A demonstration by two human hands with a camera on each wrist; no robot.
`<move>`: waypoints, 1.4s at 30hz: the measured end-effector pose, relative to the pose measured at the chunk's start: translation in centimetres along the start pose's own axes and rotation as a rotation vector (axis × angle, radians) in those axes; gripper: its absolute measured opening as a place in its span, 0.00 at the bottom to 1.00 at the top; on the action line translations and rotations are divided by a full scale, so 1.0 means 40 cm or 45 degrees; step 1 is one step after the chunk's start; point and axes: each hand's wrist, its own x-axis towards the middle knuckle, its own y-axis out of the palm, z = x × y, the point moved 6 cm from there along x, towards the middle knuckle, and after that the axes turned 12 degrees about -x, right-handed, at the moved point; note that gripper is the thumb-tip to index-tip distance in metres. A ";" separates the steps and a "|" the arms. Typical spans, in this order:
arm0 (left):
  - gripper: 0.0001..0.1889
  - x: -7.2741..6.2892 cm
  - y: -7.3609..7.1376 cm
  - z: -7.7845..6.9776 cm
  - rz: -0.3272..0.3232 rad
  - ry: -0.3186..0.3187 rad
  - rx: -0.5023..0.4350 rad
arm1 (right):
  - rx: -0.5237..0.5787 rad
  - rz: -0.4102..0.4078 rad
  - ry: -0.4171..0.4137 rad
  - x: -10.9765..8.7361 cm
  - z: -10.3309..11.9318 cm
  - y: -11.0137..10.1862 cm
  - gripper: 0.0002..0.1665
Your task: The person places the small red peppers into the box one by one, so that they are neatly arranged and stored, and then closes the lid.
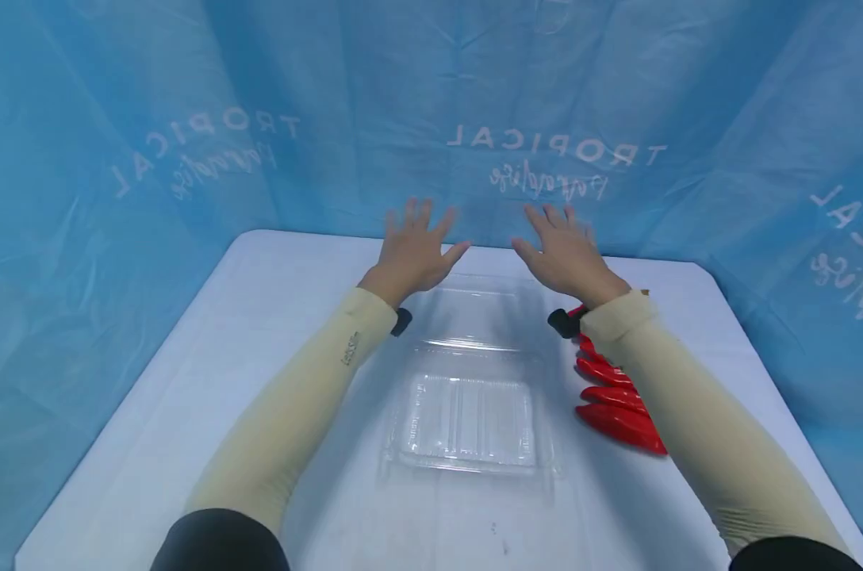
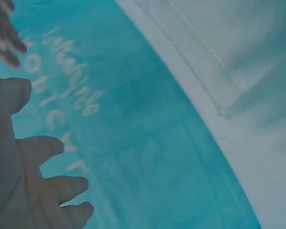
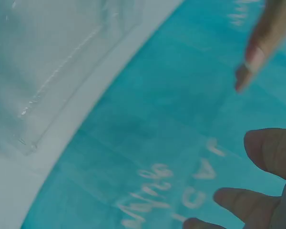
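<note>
My left hand (image 1: 416, 252) is held out over the far edge of the table, fingers straight and spread, with nothing in it. Level with it, my right hand (image 1: 564, 255) is stretched out the same way and also holds nothing. Between and below the forearms lies a clear plastic clamshell box (image 1: 470, 420), its lid folded back flat toward the far edge. Several red chili peppers (image 1: 620, 427) lie in a column to the right of the box, partly hidden by the right forearm. Both wrist views show spread fingers (image 2: 43, 148) and a corner of the clear lid (image 3: 52, 81).
A white table (image 1: 274, 317) with rounded far corners carries the box and peppers. Blue sheeting (image 1: 374, 95) with mirrored white lettering hangs close behind the far edge and along both sides. Black straps with small cameras (image 1: 564, 323) sit at the wrists.
</note>
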 end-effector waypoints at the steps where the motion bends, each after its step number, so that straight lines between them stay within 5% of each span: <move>1: 0.39 -0.026 -0.005 0.006 -0.014 0.015 -0.047 | 0.034 -0.021 -0.012 -0.039 -0.011 -0.011 0.46; 4: 0.39 -0.141 -0.014 0.035 -0.067 0.070 -0.204 | 0.135 -0.123 -0.061 -0.195 -0.047 -0.036 0.45; 8: 0.35 -0.348 0.014 0.115 -0.099 0.078 -0.559 | 0.254 -0.319 -0.095 -0.445 -0.104 -0.029 0.44; 13: 0.24 -0.583 0.103 0.241 -0.165 -0.045 -1.139 | 0.477 -0.408 0.158 -0.679 -0.215 0.072 0.31; 16: 0.19 -0.656 0.168 0.267 -0.187 -0.019 -1.374 | 0.657 -0.423 0.339 -0.729 -0.293 0.152 0.22; 21: 0.20 -0.667 0.238 0.232 -0.121 0.127 -1.516 | 0.754 -0.371 0.451 -0.711 -0.365 0.257 0.24; 24: 0.22 -0.657 0.259 0.208 -0.056 0.110 -1.572 | 0.756 -0.337 0.413 -0.699 -0.364 0.292 0.23; 42: 0.25 -0.638 0.293 0.190 -0.015 0.177 -1.852 | 0.707 -0.025 0.340 -0.720 -0.339 0.376 0.34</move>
